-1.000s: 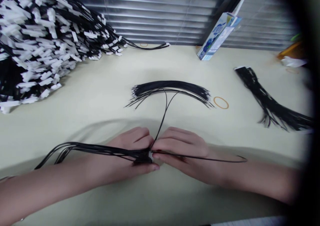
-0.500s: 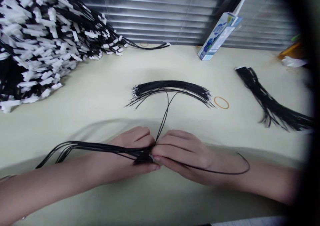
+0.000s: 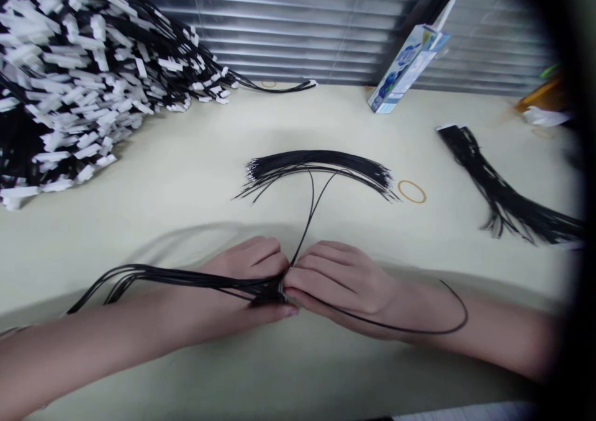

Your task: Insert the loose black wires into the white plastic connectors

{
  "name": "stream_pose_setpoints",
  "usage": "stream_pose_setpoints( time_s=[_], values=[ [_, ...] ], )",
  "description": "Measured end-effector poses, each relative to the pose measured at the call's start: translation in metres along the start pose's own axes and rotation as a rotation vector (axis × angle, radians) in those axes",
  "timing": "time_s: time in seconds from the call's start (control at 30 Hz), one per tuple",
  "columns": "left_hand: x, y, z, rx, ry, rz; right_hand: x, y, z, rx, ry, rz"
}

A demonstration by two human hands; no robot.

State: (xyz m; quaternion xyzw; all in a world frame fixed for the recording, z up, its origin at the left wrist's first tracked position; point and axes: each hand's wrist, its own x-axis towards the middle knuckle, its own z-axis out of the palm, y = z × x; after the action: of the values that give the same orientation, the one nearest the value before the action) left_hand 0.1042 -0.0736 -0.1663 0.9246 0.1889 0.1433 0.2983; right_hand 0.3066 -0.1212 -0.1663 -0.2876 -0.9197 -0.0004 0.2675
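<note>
My left hand (image 3: 246,284) is closed on a small connector (image 3: 272,292) with a fan of black wires (image 3: 153,277) trailing off to the left over my forearm. My right hand (image 3: 339,281) pinches a single black wire (image 3: 419,329) at the connector; that wire loops back over my right wrist. Two more thin wires (image 3: 311,213) rise from between my fingertips toward a loose bundle of black wires (image 3: 321,163) lying on the table beyond my hands.
A big heap of black wires with white connectors (image 3: 69,79) fills the far left. Another black wire bundle (image 3: 503,191) lies at the right, a rubber band (image 3: 412,191) near the middle bundle, a blue-white carton (image 3: 405,67) by the window blinds.
My right hand has pushed in toward the connector, and the single wire that lay straight over my right wrist now bows into a loop. My left hand has stayed put.
</note>
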Motion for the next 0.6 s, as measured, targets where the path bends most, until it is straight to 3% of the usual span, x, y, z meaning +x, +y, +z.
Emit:
stream_pose_setpoints(
  time_s=[0.37,0.6],
  values=[
    [-0.0003,0.0003,0.0006,-0.007,-0.009,0.002,-0.0005,-0.0035,0.0027,-0.021,-0.003,0.041],
    [0.0001,0.0031,-0.002,-0.018,-0.009,-0.055,-0.0021,-0.0036,0.0018,-0.006,-0.076,0.078]
  ],
)
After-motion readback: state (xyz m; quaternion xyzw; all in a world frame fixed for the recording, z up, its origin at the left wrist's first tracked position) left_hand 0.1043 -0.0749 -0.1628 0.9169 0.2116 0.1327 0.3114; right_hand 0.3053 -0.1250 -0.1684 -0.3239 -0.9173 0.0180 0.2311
